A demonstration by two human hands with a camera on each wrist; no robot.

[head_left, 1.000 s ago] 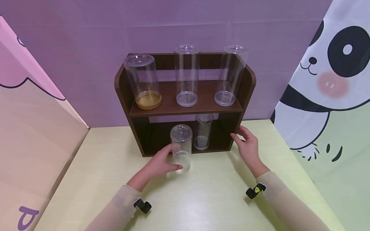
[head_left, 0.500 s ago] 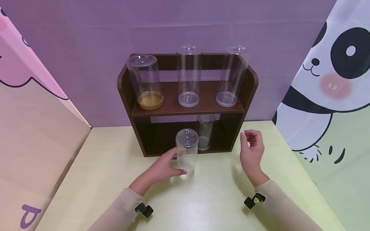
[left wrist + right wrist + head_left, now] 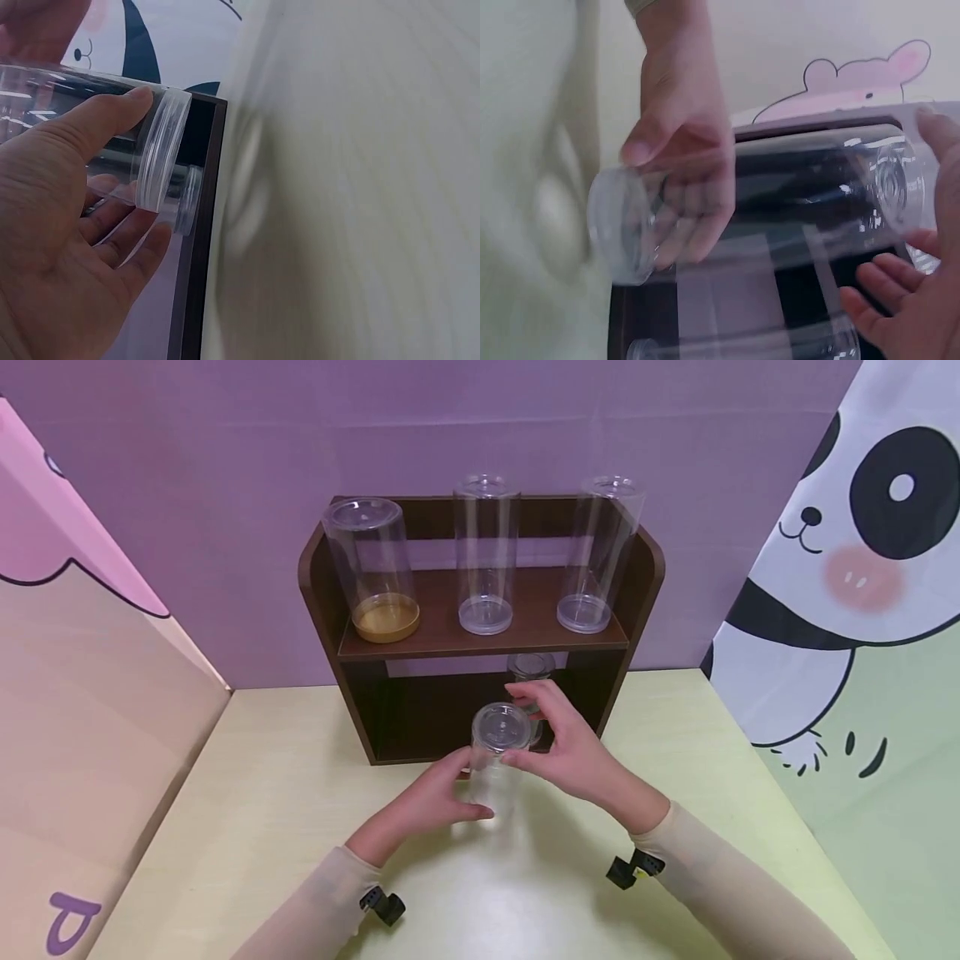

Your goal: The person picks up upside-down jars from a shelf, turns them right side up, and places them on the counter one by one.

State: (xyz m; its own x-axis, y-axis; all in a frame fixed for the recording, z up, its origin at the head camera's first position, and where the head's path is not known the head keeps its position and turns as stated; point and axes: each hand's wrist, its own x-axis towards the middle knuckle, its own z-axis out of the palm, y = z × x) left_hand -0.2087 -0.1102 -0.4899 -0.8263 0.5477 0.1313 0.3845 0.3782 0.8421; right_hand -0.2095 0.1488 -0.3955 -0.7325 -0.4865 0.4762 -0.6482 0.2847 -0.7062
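Observation:
My left hand [image 3: 423,806] grips a clear plastic jar [image 3: 491,781] low on its side, thumb in front and fingers behind. The jar is upright, lid end down, just in front of the shelf's lower level. In the left wrist view the lid [image 3: 163,150] stands off the table, with a shadow beyond. My right hand [image 3: 573,752] reaches around the jar's top, thumb and fingers spread. In the right wrist view, its fingers [image 3: 892,281] curve beside the jar's closed end [image 3: 892,180]; whether they touch it I cannot tell.
A dark brown two-level shelf [image 3: 647,581] stands at the back of the pale table [image 3: 277,827]. On top are a jar with a gold lid [image 3: 386,620] and two tall clear jars [image 3: 486,560] [image 3: 600,560]. A narrower clear jar [image 3: 531,665] sits below, partly hidden behind my right hand.
My right hand has left the shelf's right side and come left to the jar's top. My left hand has drawn the jar slightly right and toward me.

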